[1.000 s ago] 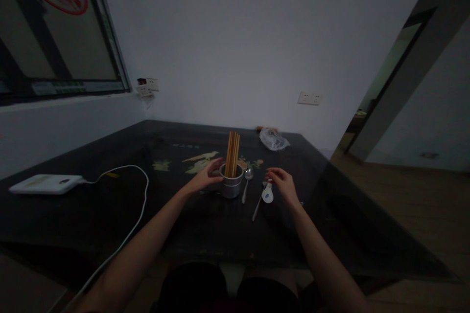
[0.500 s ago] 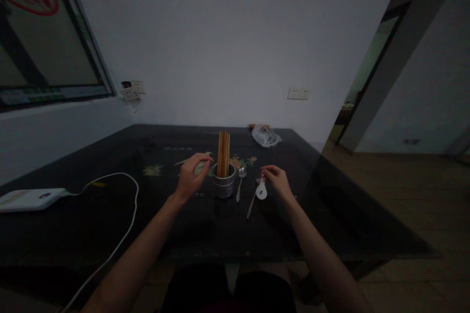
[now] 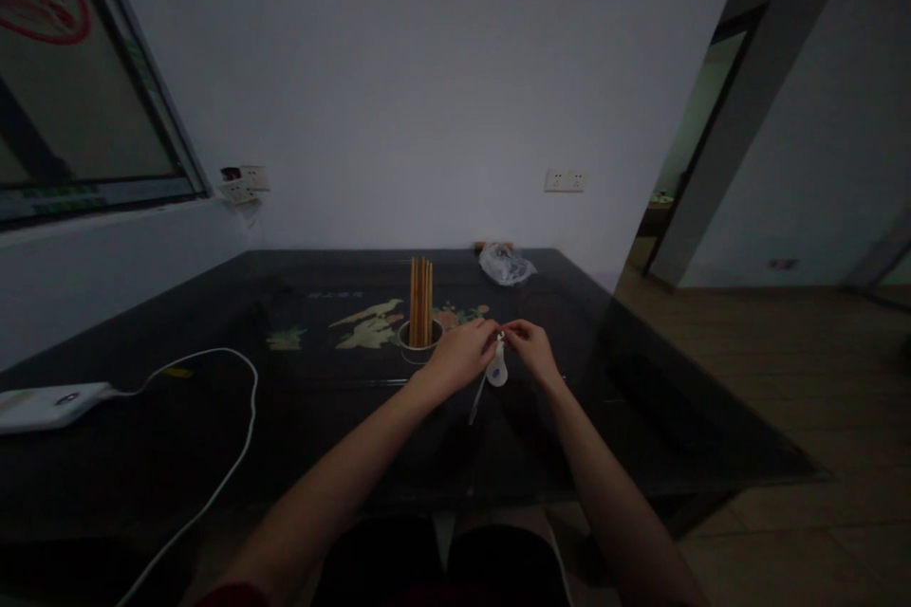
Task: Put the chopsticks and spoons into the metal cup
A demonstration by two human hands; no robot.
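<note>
My left hand (image 3: pixel 461 356) has crossed in front of a metal cup (image 3: pixel 410 341) that holds several upright wooden chopsticks (image 3: pixel 419 299). Its fingers are curled over the spot where a metal spoon lay, and what they hold is hidden. My right hand (image 3: pixel 530 351) pinches the top of a white spoon's (image 3: pixel 496 371) handle. The fingertips of both hands nearly meet there. A thin metal handle (image 3: pixel 476 405) sticks out below my left hand.
The dark table (image 3: pixel 342 436) has a painted pattern at its middle. A white cable (image 3: pixel 234 436) loops from a white device (image 3: pixel 43 403) at the left. A crumpled plastic bag (image 3: pixel 504 264) lies at the far edge. A doorway opens at the right.
My left hand left the cup's left side and moved right, across the cup, to the spoons. My right hand stayed at the white spoon. The camera turned slightly right.
</note>
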